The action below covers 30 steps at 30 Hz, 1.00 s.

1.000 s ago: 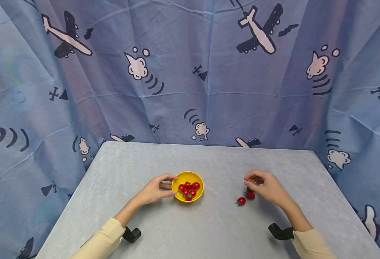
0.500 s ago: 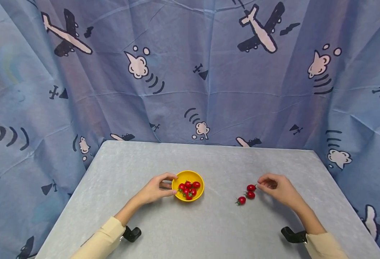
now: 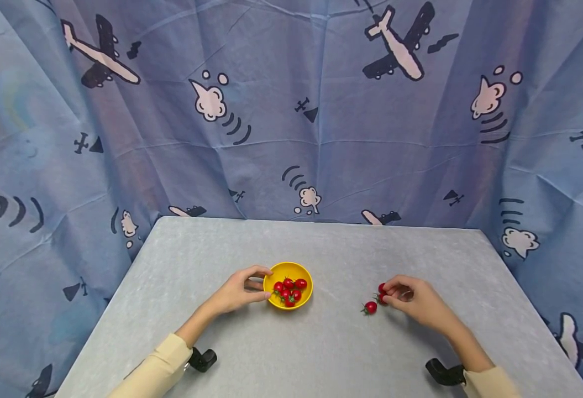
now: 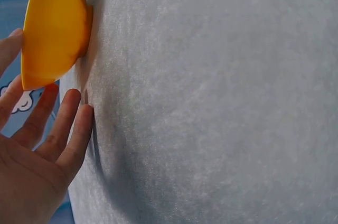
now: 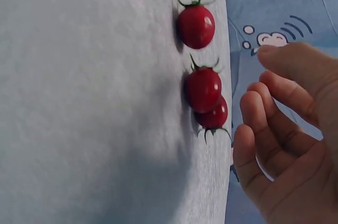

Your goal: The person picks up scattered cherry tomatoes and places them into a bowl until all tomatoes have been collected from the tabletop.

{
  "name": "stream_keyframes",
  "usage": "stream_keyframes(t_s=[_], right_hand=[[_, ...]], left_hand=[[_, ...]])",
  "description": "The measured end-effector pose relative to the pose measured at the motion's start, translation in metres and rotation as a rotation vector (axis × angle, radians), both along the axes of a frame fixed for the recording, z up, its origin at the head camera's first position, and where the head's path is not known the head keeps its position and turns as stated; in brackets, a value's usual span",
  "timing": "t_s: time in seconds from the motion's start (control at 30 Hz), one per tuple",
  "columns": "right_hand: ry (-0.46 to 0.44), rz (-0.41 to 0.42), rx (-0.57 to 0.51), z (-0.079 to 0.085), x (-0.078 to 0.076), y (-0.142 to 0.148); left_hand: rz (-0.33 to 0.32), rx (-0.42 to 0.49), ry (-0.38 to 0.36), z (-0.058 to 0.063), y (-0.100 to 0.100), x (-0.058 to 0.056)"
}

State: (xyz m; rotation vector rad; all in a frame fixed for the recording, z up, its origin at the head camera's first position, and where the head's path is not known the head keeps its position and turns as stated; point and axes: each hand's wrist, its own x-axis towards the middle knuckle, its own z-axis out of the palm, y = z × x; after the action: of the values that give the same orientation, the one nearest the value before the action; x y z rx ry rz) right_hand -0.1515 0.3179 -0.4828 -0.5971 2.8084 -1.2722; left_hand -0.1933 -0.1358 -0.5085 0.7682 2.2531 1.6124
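Note:
The yellow bowl point(image 3: 307, 300) stands on the table with several small red cherry tomatoes point(image 3: 287, 293) inside. At its left side my left hand point(image 3: 236, 291) holds the rim, thumb and index fingertips on the edge; the left wrist view shows another fingertip against the bowl's outer wall point(image 4: 55, 28), the last fingers apart from it. Three more cherry tomatoes lie to the right: one in front point(image 3: 369, 308), two close together point(image 5: 203, 90), partly covered by my right hand point(image 3: 420, 301) in the head view. That hand's thumb and fingers are apart beside them, holding nothing.
The light grey table point(image 3: 271, 354) runs back to a blue curtain point(image 3: 271, 138) printed with planes. Black wrist mounts point(image 3: 203, 361) sit at both cuffs. Bare tabletop lies between the bowl and the loose tomatoes.
My right hand first drew back to the right, uncovering the tomatoes, then came left and lower toward them again. The left hand, bowl and tomatoes stay in place.

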Motion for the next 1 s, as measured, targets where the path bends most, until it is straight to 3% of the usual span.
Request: stream_keyframes(t_s=[0.13,0.4,0.5,0.77,1.0], right_hand=[[0.015,-0.018,-0.002,-0.002,0.000,0.003],[0.003,0.071,-0.034,-0.004,0.005,-0.007],[-0.010,0.053,0.000,-0.004,0.008,-0.012],[0.086,0.056,0.060,-0.008,0.016,-0.025],[0.123,0.002,0.183,-0.010,0.022,-0.037]], left_hand=[[-0.002,0.000,0.000,0.001,0.000,0.001],[-0.003,0.001,0.000,-0.002,0.000,0.000],[-0.003,0.001,-0.001,-0.001,0.001,0.000],[-0.009,0.016,0.001,0.002,0.000,0.001],[-0.007,0.015,-0.004,0.002,0.001,0.000]])
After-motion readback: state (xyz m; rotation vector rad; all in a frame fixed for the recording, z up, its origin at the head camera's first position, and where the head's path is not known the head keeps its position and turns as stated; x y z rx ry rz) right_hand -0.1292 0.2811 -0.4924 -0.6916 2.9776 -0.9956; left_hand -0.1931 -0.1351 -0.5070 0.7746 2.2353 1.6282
